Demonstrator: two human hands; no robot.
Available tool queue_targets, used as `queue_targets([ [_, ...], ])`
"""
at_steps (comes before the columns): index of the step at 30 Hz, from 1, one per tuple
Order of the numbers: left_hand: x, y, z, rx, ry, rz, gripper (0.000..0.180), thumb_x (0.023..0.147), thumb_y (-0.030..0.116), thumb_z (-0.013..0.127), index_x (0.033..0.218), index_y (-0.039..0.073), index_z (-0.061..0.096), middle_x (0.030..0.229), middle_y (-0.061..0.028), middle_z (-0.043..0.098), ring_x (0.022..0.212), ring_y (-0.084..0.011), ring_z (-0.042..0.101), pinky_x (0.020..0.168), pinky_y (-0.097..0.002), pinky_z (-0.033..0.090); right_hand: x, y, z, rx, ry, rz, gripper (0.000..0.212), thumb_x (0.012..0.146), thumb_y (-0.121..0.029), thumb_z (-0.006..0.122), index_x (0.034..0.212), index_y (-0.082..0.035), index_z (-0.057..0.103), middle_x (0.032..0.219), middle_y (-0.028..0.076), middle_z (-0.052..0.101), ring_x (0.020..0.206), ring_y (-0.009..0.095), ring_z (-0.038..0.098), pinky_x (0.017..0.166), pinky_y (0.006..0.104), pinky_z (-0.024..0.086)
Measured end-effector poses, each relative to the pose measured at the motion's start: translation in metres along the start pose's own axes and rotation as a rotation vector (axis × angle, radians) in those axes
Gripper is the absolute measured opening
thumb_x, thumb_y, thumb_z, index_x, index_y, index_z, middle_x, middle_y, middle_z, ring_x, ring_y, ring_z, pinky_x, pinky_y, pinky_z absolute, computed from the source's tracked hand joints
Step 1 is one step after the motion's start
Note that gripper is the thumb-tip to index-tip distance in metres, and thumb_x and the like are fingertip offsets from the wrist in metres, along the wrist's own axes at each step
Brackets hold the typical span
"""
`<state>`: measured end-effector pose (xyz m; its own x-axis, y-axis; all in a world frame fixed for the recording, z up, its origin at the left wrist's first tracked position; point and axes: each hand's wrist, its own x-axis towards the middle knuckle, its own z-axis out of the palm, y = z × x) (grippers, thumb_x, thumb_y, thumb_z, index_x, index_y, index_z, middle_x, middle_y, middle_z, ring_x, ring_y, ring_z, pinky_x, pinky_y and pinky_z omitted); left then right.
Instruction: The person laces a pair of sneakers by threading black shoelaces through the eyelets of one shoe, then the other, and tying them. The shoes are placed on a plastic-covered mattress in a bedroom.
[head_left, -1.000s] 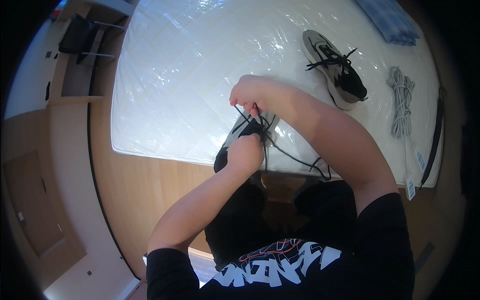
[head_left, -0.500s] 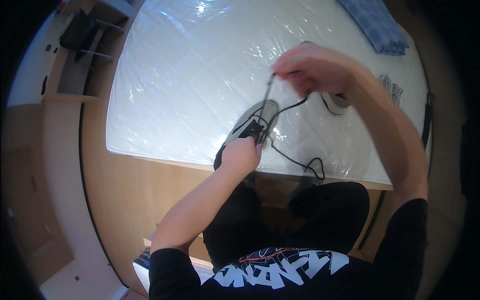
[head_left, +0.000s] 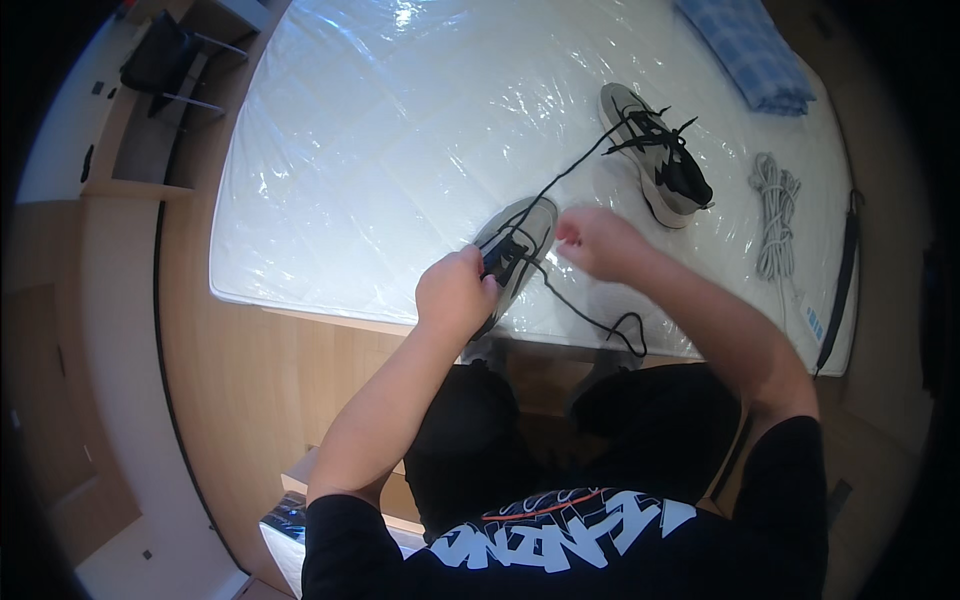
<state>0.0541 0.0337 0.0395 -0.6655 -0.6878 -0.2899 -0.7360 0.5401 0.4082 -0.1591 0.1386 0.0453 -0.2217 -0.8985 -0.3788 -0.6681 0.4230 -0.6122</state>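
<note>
A grey and black sneaker lies at the front edge of a plastic-wrapped mattress. My left hand is closed on this sneaker's side near the tongue and lace opening. One black shoelace runs from it up to the right, reaching a second grey and black sneaker. The other lace end trails right and curls into a loop near the mattress edge. My right hand hovers just right of the held sneaker's toe. Its fingers are loosely bent and apart, with no lace visible in them.
The mattress fills the middle. A bundled grey cord lies at its right, beside a black strap on the edge. Folded blue checked fabric is at the far right. A black chair stands far left.
My right hand has let go of the lace and come down and nearer, beside the sneaker's toe. The lace now stretches toward the second sneaker, which has come into full view.
</note>
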Motion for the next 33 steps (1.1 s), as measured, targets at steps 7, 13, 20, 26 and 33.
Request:
queue_targets([
  [7, 0.016, -0.003, 0.013, 0.125, 0.207, 0.286, 0.024, 0.072, 0.017, 0.070, 0.092, 0.006, 0.061, 0.091, -0.0126, 0.061, 0.092, -0.0322, 0.060, 0.077, -0.0428, 0.051, 0.047, 0.000, 0.030, -0.298, 0.198, -0.500, 0.017, 0.080, -0.015, 0.066, 0.096, -0.012, 0.066, 0.099, 0.003, 0.063, 0.108, 0.024, 0.055, 0.095, 0.0404, 0.042],
  [13, 0.030, -0.022, 0.029, 0.262, 0.112, 0.393, 0.015, 0.077, 0.016, 0.063, 0.088, 0.007, 0.060, 0.084, -0.0110, 0.061, 0.078, -0.0308, 0.064, 0.065, -0.0420, 0.053, 0.033, -0.002, 0.034, -0.400, 0.121, -0.551, 0.009, 0.085, -0.018, 0.060, 0.088, -0.010, 0.061, 0.088, 0.007, 0.065, 0.093, 0.028, 0.062, 0.083, 0.0440, 0.046],
  [20, 0.044, -0.020, 0.038, 0.370, 0.139, 0.457, 0.010, 0.078, 0.015, 0.060, 0.084, 0.008, 0.058, 0.083, -0.0104, 0.059, 0.072, -0.0296, 0.065, 0.059, -0.0419, 0.053, -0.008, -0.007, 0.066, -0.014, 0.164, -0.245, 0.013, 0.090, -0.017, 0.055, 0.086, -0.006, 0.058, 0.082, 0.014, 0.065, 0.082, 0.036, 0.063, 0.070, 0.0488, 0.049],
  [26, 0.050, -0.025, 0.041, 0.389, 0.159, 0.490, 0.009, 0.078, 0.014, 0.059, 0.084, 0.008, 0.057, 0.084, -0.0100, 0.058, 0.073, -0.0296, 0.064, 0.059, -0.0415, 0.052, -0.020, -0.011, 0.076, -0.132, 0.116, -0.214, 0.013, 0.090, -0.016, 0.054, 0.085, -0.005, 0.059, 0.080, 0.016, 0.065, 0.081, 0.037, 0.063, 0.069, 0.0491, 0.049],
  [33, 0.022, -0.009, 0.012, 0.171, 0.261, 0.458, 0.019, 0.075, 0.014, 0.066, 0.091, 0.006, 0.061, 0.090, -0.0133, 0.061, 0.081, -0.0339, 0.062, 0.070, -0.0449, 0.051, -0.019, 0.002, 0.076, -0.001, 0.112, -0.071, 0.013, 0.087, -0.018, 0.058, 0.086, -0.006, 0.061, 0.081, 0.015, 0.066, 0.083, 0.036, 0.064, 0.071, 0.0490, 0.050],
])
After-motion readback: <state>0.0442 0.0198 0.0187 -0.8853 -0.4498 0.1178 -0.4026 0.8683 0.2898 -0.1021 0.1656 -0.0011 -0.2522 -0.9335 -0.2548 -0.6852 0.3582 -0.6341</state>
